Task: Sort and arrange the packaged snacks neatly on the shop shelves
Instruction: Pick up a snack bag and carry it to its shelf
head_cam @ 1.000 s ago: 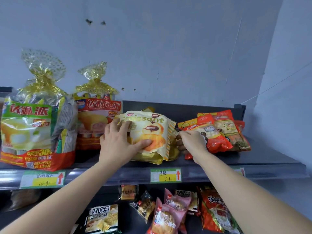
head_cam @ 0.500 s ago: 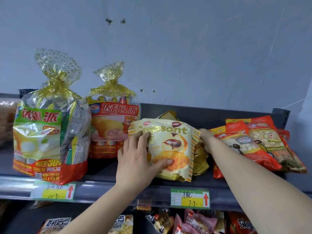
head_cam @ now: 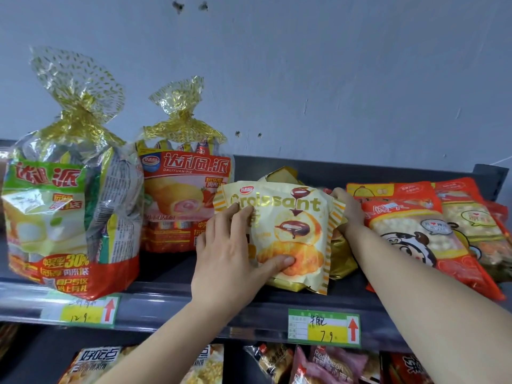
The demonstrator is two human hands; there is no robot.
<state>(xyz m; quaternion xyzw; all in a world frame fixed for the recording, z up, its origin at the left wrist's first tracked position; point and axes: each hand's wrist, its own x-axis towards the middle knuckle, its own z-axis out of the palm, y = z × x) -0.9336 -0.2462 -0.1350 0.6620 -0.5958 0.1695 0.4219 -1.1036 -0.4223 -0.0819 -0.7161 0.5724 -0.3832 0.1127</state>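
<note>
Left grip (head_cam: 230, 259): is holding the croissant pack (head_cam: 293, 231), thumb pressing its front;
Right grip (head_cam: 347, 210): is clasping its right edge

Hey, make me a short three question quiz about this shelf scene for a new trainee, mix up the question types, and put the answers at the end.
1. True or false: the left hand has its thumb on the front of the croissant pack.
2. What stands just left of that pack on the shelf? A) a red pie bag tied with gold wrap B) a glass jar C) a cardboard box
3. Fill in: the arrow on the price tag below the pack is coloured ___.
Key: 1 true; 2 A; 3 red.
</note>
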